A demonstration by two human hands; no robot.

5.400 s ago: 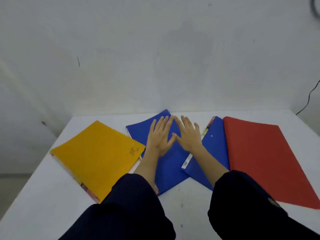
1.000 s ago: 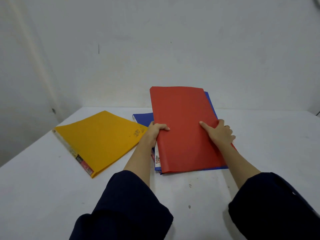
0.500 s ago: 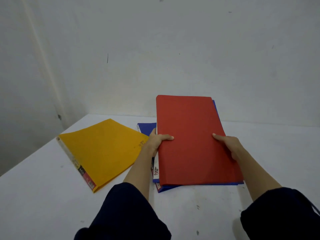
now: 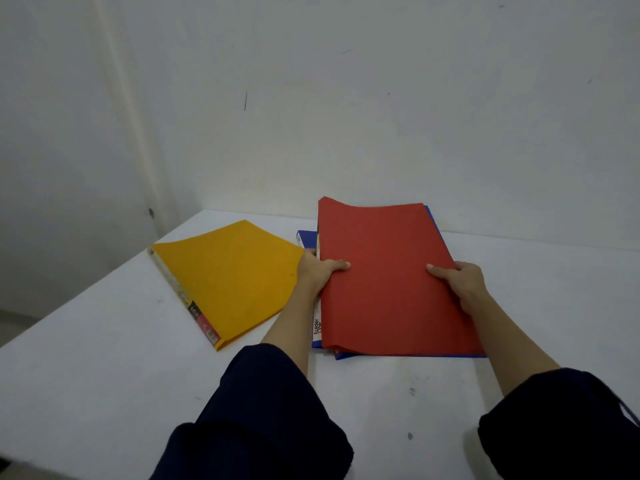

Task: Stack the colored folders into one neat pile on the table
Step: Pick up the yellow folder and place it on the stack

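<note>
A red folder (image 4: pixel 384 275) lies on top of blue folders (image 4: pixel 306 238) near the middle of the white table (image 4: pixel 104 358); only blue edges show at its left, front and far right. My left hand (image 4: pixel 318 268) grips the pile's left edge, thumb on the red cover. My right hand (image 4: pixel 457 282) grips the right edge, thumb also on top. A yellow folder (image 4: pixel 228 275) lies apart to the left, angled, with its labelled spine toward the table's left edge.
A white wall rises just behind the table, with a corner at the left. The table's left edge drops off beside the yellow folder. Small dark marks dot the tabletop near me.
The red and blue pile has come down lower toward the table and sits squarer between my hands. The yellow folder has not moved; my head has shifted a little.
</note>
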